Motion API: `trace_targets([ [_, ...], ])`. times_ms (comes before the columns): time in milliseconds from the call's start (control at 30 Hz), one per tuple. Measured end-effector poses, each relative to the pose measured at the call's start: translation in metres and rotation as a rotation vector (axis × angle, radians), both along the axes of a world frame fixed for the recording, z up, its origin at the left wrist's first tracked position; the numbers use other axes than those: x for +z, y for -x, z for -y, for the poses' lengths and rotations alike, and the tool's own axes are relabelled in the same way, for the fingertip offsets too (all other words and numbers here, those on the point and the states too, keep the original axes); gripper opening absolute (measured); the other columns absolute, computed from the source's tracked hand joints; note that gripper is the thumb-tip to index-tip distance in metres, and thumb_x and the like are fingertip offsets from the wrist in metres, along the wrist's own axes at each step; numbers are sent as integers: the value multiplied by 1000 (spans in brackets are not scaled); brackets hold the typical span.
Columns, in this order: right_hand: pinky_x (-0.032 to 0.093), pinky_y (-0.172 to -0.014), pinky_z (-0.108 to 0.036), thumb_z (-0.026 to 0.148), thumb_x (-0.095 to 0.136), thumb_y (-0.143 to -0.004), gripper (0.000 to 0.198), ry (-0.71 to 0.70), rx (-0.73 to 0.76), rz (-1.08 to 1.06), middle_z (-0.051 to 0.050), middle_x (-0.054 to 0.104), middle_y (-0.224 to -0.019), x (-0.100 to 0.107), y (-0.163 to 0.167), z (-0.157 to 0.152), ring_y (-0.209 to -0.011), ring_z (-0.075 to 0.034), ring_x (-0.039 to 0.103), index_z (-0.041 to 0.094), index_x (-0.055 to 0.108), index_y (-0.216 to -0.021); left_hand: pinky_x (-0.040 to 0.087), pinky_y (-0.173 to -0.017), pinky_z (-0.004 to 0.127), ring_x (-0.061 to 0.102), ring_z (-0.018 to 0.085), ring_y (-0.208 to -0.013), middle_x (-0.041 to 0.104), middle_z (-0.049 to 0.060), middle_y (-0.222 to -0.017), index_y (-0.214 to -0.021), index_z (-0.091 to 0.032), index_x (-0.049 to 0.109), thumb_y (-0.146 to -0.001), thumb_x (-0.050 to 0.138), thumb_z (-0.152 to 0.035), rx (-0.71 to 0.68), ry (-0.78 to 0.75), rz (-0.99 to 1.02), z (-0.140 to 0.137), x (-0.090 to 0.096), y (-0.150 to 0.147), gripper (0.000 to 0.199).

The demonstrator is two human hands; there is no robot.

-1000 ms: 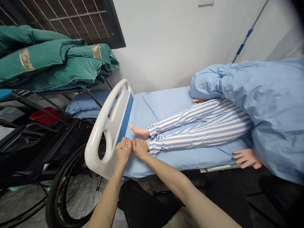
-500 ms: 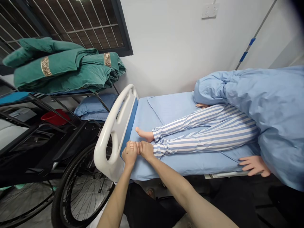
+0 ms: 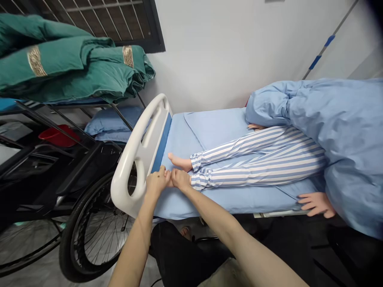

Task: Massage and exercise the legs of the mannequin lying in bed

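Note:
A figure that looks like a nursing manikin lies on the bed in blue-and-white striped trousers (image 3: 254, 173). My left hand (image 3: 156, 183) is closed around the toe end of its near foot (image 3: 170, 183). Just to the right, my right hand (image 3: 180, 179) wraps the same foot close to the ankle and trouser cuff. Most of that foot is hidden under my fingers. The far foot (image 3: 180, 162) rests bare on the sheet, with nothing touching it. A blue quilt (image 3: 353, 143) covers the upper body, and a manikin hand (image 3: 317, 204) sticks out at the near side.
A white footboard (image 3: 119, 175) rises left of my hands. Beyond it stand a wheelchair wheel (image 3: 89, 235), a rack with folded green bedding (image 3: 74, 71), blue pillows (image 3: 115, 121) and a red basin (image 3: 60, 135). A pole with blue clamps (image 3: 315, 62) leans at the back right.
The view has shifted a little, so the scene sits higher and further left. My left hand has turned over the toes, which showed before and are now covered. My right hand keeps its hold.

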State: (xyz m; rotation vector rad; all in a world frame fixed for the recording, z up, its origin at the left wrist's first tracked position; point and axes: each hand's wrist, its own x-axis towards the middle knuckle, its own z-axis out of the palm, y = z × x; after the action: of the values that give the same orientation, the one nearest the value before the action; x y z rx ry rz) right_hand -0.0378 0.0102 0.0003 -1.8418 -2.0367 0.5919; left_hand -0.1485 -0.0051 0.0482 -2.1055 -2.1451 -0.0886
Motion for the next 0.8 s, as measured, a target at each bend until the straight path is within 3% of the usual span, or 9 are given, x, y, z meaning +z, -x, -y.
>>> trace_targets([
  [167,46,-69,-28,36,22,-105,48,21,-21,71,-14,72,-97,-9,0,1,-92,-24,70,15,65,-108,36,-67,28,65,21,-81,72,6,-90,-99,-23,62,-95,42,-45,35,18,338,-10,-15,9,30],
  [233,47,-69,-28,35,23,-105,47,-22,8,93,-15,71,-95,-13,-1,3,-91,-24,70,14,65,-109,37,-68,29,65,22,-81,72,7,-90,-96,-22,64,-94,43,-46,105,-75,390,-6,-26,5,32],
  [367,47,-69,-25,40,28,-105,45,-96,12,58,-12,71,-94,-15,-6,8,-88,-20,69,15,65,-104,39,-68,32,65,26,-79,71,15,-88,-109,-13,65,-93,43,-49,289,-281,394,13,-57,-12,45],
  [467,48,-70,-25,35,28,-105,41,-70,22,50,-12,72,-97,-11,-10,12,-90,-19,69,16,65,-106,38,-63,31,65,26,-72,71,16,-85,-113,-9,63,-93,44,-47,325,-186,430,34,-81,-19,46],
  [633,50,-74,-30,29,23,-105,45,-41,36,43,-14,70,-109,-10,-13,13,-96,-22,70,17,65,-114,35,-64,27,66,21,-76,73,12,-88,-102,-18,68,-97,39,-33,145,27,432,71,-120,-19,32],
  [800,51,-79,-30,24,34,-103,34,-44,159,121,-16,68,-114,-8,-17,14,-98,-22,69,15,57,-126,32,-63,26,67,21,-81,73,9,-86,-97,-21,68,-96,41,-32,180,70,397,87,-132,-27,30],
])
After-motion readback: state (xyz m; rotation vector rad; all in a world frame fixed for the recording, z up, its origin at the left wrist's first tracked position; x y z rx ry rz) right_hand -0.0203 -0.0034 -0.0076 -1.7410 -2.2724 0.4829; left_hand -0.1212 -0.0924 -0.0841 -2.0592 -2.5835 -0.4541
